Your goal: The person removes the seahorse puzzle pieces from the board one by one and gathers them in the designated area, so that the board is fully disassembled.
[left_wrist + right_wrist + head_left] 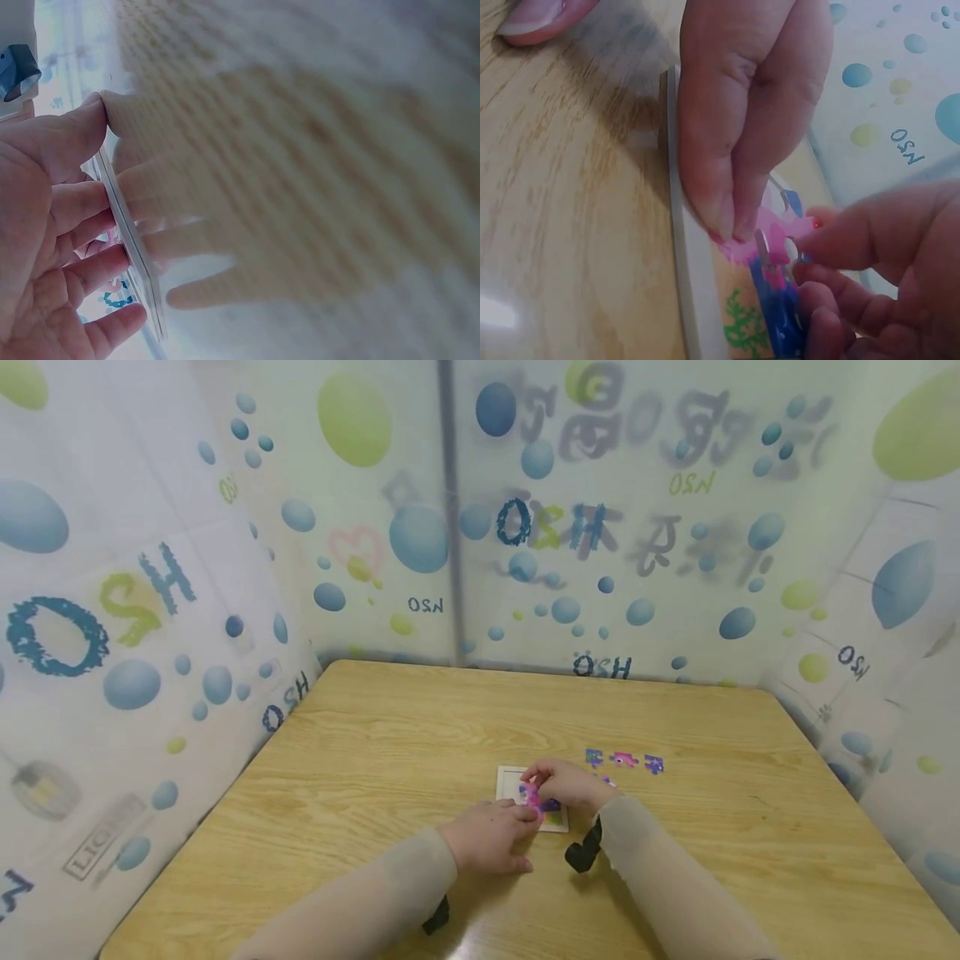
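Observation:
A small white-rimmed puzzle board lies on the table with pink and blue pieces in it. My left hand reaches over its near left side, fingers fairly straight. In the right wrist view, two left fingertips press on the pink part of the picture. From the right, my right hand pinches a pink jigsaw piece between thumb and fingers, tilted up over the board. Blue and green printing shows below it. Fingers hide part of the board.
Beyond my right hand lie several loose jigsaw pieces, among them a pink one and a purple one. The wooden table is enclosed by patterned curtains at the back and sides.

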Action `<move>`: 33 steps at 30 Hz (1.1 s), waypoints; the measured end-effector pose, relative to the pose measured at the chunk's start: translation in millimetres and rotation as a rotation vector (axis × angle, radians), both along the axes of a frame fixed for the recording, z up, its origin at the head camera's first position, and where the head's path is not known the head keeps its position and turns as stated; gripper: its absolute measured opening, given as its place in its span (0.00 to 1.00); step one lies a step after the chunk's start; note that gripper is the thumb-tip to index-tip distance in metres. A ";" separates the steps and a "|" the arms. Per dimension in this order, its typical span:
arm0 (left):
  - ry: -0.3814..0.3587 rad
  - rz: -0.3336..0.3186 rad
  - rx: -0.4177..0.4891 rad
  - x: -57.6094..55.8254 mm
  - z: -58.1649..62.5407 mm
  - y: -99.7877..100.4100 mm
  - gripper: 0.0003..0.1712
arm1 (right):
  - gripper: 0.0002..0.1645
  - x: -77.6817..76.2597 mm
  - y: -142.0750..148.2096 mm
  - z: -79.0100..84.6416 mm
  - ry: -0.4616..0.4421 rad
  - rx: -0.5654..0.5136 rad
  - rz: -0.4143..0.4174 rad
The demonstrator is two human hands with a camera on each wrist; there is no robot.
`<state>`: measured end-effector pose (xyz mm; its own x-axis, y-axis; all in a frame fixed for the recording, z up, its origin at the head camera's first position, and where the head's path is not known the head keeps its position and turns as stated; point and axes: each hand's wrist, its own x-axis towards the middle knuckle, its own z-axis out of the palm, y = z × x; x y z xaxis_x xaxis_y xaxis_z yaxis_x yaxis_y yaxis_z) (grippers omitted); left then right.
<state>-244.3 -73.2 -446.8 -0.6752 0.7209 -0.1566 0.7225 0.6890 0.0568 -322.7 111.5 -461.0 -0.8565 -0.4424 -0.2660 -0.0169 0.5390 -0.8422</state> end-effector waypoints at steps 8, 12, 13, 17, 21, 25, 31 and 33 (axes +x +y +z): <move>0.008 -0.001 -0.010 1.3 1.6 0.1 0.38 | 0.13 3.2 0.0 -1.3 0.026 -0.014 -0.035; 0.002 -0.003 -0.009 1.5 2.4 0.1 0.38 | 0.13 3.0 -0.2 -2.7 0.045 -0.007 -0.039; 0.001 -0.002 -0.009 1.4 2.6 0.1 0.38 | 0.12 2.6 -0.3 -3.5 0.047 -0.004 -0.041; -0.004 0.002 -0.010 1.2 2.5 0.1 0.38 | 0.12 2.0 -1.3 -4.6 0.036 -0.010 -0.059; 0.010 -0.001 -0.011 1.0 1.7 0.1 0.38 | 0.13 1.8 -1.6 -5.5 0.034 -0.013 -0.080; 0.022 -0.003 -0.009 0.6 0.8 0.0 0.38 | 0.10 2.3 -2.0 -5.5 0.036 -0.028 -0.090; 0.020 0.000 -0.009 0.3 -0.4 -0.3 0.38 | 0.06 1.8 -3.4 -6.8 0.023 -0.063 -0.114; 0.025 -0.004 -0.009 0.1 -1.0 -0.4 0.38 | 0.06 1.3 -2.9 -7.4 0.025 -0.078 -0.111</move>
